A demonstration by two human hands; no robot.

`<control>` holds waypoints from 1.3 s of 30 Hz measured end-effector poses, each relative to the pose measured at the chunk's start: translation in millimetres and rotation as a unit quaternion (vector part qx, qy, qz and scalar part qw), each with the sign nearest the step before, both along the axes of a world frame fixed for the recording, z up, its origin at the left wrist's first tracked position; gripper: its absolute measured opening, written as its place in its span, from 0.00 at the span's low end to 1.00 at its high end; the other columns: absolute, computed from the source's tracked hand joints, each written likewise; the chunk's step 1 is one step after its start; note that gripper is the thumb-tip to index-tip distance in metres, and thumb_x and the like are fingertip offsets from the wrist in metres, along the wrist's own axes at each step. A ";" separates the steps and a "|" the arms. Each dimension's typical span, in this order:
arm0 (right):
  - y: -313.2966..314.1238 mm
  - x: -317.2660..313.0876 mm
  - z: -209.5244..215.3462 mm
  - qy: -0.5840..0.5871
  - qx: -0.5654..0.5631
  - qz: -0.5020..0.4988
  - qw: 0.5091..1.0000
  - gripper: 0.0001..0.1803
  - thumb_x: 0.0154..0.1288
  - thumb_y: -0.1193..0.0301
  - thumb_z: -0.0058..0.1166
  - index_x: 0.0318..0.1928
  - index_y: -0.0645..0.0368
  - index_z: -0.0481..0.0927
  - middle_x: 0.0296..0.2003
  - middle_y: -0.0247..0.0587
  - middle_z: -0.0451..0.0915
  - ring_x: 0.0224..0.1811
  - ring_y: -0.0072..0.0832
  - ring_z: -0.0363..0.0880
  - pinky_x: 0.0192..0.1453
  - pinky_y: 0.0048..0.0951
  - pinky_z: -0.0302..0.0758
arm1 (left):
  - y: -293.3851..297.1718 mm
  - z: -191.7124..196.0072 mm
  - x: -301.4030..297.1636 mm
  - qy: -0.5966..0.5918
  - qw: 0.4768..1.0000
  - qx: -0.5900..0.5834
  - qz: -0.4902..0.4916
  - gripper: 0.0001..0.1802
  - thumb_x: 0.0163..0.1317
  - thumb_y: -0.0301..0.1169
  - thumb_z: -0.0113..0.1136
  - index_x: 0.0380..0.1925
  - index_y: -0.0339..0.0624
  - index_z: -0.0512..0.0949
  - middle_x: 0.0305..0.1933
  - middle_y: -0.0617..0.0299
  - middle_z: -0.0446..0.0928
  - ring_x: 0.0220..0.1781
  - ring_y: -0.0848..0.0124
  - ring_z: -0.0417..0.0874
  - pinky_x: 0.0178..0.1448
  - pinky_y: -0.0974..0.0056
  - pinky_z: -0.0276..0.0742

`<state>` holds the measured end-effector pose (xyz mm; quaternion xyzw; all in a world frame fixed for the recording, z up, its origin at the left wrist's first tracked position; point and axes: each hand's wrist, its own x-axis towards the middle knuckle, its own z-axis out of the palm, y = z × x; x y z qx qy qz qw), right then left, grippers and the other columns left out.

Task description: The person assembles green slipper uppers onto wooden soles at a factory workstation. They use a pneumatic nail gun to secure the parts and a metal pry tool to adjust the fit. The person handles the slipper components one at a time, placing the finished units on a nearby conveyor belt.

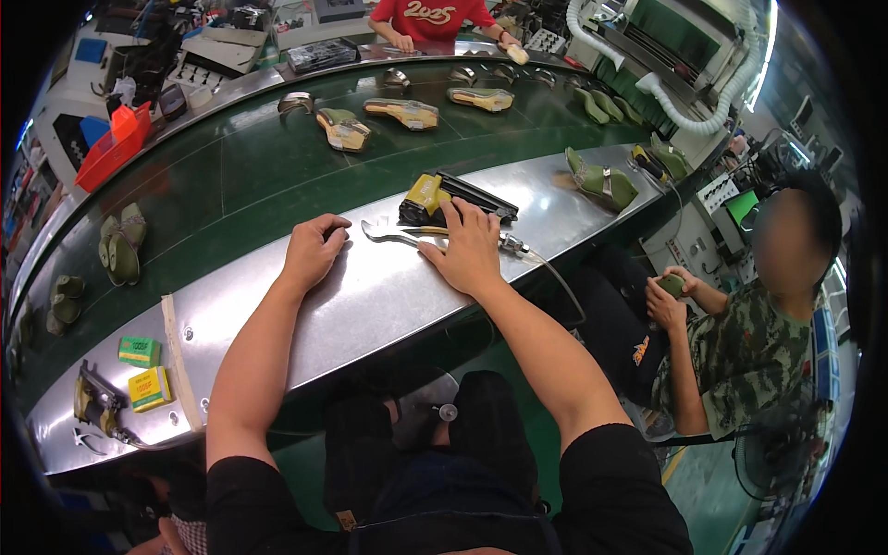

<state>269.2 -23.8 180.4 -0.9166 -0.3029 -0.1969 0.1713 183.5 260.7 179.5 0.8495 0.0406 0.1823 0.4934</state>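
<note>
With the left hand (pixel 313 250) loosely curled and empty on the steel counter (pixel 277 324), the right hand (pixel 467 252) lies flat on the rigid, hosed tool (pixel 462 233), best gripped mid-barrel, before the yellow stapler (pixel 435 197).

Steel ledge (pixel 370 305) runs before conveyor belt (pixel 240 176). On ledge: left hand (pixel 313 250) left of metal tool (pixel 388 233); right hand (pixel 467 250) right of it, over its handle. Staple gun (pixel 444 196) just behind right hand. Two small boxes (pixel 143 370) lie far left.
</note>
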 end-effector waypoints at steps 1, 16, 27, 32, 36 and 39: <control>-0.7 -0.1 0.5 -0.002 -0.003 -0.002 1.000 0.47 0.65 0.46 0.67 0.76 0.57 0.67 0.73 0.50 0.66 0.77 0.48 0.60 0.82 0.60 0.46 | -0.7 1.0 0.1 0.000 1.000 0.003 0.000 0.13 0.69 0.27 0.60 0.48 0.33 0.87 0.39 0.52 0.90 0.39 0.68 0.89 0.48 0.64 0.82; 2.0 -4.5 3.2 0.012 0.005 -0.009 1.000 0.48 0.64 0.45 0.67 0.76 0.58 0.67 0.74 0.51 0.66 0.79 0.46 0.59 0.83 0.62 0.44 | 3.8 -4.1 1.2 -0.003 1.000 0.007 0.000 0.12 0.69 0.28 0.62 0.48 0.34 0.88 0.39 0.53 0.90 0.40 0.68 0.89 0.49 0.64 0.83; 1.9 -5.8 5.7 0.028 -0.001 -0.012 1.000 0.47 0.66 0.46 0.66 0.77 0.58 0.67 0.75 0.51 0.64 0.80 0.46 0.58 0.84 0.62 0.42 | 2.8 -2.6 0.7 -0.002 1.000 0.010 0.000 0.12 0.69 0.28 0.62 0.48 0.34 0.88 0.39 0.52 0.90 0.40 0.68 0.89 0.49 0.63 0.83; 1.7 -4.7 5.5 0.029 0.000 -0.012 0.999 0.47 0.66 0.46 0.66 0.77 0.58 0.67 0.75 0.52 0.65 0.80 0.47 0.57 0.85 0.61 0.42 | 2.6 -2.0 0.5 0.002 1.000 0.014 0.002 0.12 0.70 0.27 0.62 0.48 0.34 0.88 0.38 0.53 0.90 0.40 0.69 0.89 0.49 0.64 0.83; 1.8 -5.1 6.9 0.029 0.001 -0.010 1.000 0.47 0.66 0.46 0.66 0.77 0.58 0.67 0.75 0.52 0.65 0.80 0.47 0.57 0.85 0.61 0.42 | 3.3 -3.0 1.2 0.004 1.000 0.006 0.000 0.12 0.70 0.27 0.62 0.48 0.33 0.88 0.38 0.53 0.90 0.40 0.69 0.89 0.49 0.64 0.83; 0.1 -4.5 7.1 0.029 0.000 -0.009 1.000 0.47 0.66 0.46 0.66 0.77 0.58 0.67 0.75 0.52 0.65 0.80 0.47 0.57 0.85 0.61 0.42 | 1.1 -0.6 0.5 -0.001 1.000 0.010 -0.002 0.12 0.70 0.27 0.62 0.48 0.33 0.88 0.38 0.53 0.90 0.40 0.69 0.89 0.49 0.64 0.83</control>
